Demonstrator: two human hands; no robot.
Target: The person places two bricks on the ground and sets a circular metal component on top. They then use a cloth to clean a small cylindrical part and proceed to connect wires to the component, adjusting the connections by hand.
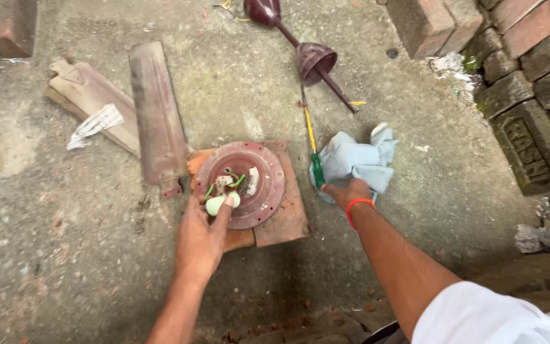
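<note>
Reddish-brown round metal fan motor housing (242,185) sits on flat bricks (284,216), wires exposed. My left hand (200,239) pinches its pale green capacitor (219,204); my right hand (346,192) closes on the light blue cloth (358,159). Blades look already detached.

Near my left hand (200,239) I count one round maroon metal fan motor disc (240,183), one pale green capacitor (219,204) and two worn fan blades (157,118). By my right hand (348,191): one light-blue cloth (358,159), one green-handled screwdriver (316,167), one maroon downrod (313,60).
</note>
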